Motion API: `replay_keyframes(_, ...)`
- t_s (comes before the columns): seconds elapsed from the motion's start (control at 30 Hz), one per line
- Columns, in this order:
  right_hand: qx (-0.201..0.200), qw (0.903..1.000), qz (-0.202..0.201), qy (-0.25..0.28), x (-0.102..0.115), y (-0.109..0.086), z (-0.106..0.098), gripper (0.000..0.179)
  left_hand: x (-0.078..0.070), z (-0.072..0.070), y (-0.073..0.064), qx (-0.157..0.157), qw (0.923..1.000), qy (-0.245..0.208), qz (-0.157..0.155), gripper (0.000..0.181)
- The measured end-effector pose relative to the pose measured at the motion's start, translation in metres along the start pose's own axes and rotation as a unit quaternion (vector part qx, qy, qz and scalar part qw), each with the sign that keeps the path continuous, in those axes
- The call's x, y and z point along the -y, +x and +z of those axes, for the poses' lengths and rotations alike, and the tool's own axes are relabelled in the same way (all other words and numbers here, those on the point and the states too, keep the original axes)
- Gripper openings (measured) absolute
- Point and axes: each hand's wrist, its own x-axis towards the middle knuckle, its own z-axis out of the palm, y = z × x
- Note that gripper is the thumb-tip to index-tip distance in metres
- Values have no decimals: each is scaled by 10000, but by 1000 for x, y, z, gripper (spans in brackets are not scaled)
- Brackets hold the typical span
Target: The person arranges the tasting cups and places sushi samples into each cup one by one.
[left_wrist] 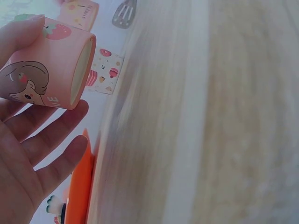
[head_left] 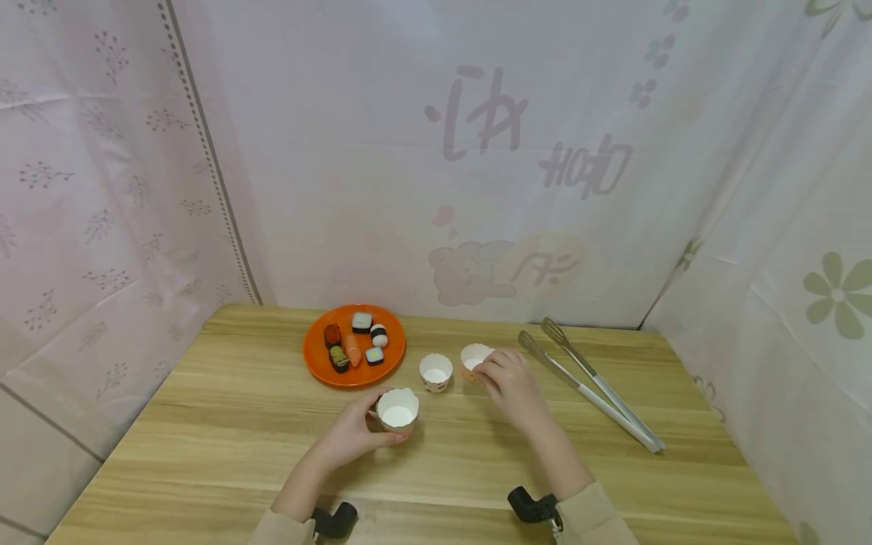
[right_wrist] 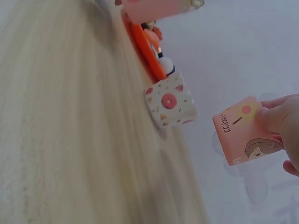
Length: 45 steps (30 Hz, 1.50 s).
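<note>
My left hand (head_left: 347, 435) holds a pink paper baking cup (head_left: 398, 409) with a scalloped rim, its mouth facing up. In the left wrist view, that cup, printed with a strawberry and a cartoon girl, is off the table, gripped between thumb and fingers. My right hand (head_left: 516, 387) pinches the rim of a second pink baking cup (right_wrist: 245, 130), which reads "sleepyy" and appears raised above the table in the right wrist view. Between the hands stands a white baking cup (head_left: 436, 372) with red and pink prints, touched by neither.
An orange plate (head_left: 316, 359) at the back left bears several sushi pieces (head_left: 350, 350). Metal tongs (head_left: 616, 409) lie spread on the right of the wooden table (head_left: 204, 439). Printed cloth (head_left: 341, 151) hangs behind and at both sides.
</note>
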Motion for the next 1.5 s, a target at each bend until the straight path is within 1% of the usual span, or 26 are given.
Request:
replay_keyframes(0.17,116,9998,165,-72,-5,-4,3,14,0,0,0,-22,9999,120,-6,66)
replay_keyframes(0.37,160,9995,237,-159,-9,-9,6,12,0,1,1,-80,9999,134,31,67)
replay_keyframes(0.57,245,9988,351,-241,-16,-16,12,11,0,1,0,-31,9997,248,-20,68)
replay_keyframes(0.8,219,9988,365,-229,-23,-21,19,12,0,0,0,15,9997,212,-86,69)
replay_keyframes(0.97,220,9985,464,-180,-26,-24,22,13,0,0,0,18,9997,212,-74,68)
replay_keyframes(1.33,351,9971,663,-141,-32,-30,28,13,-1,-1,1,49,9997,183,-123,68)
replay_keyframes(1.5,309,9974,631,-147,-34,-32,30,13,0,-1,0,57,9997,190,-136,69)
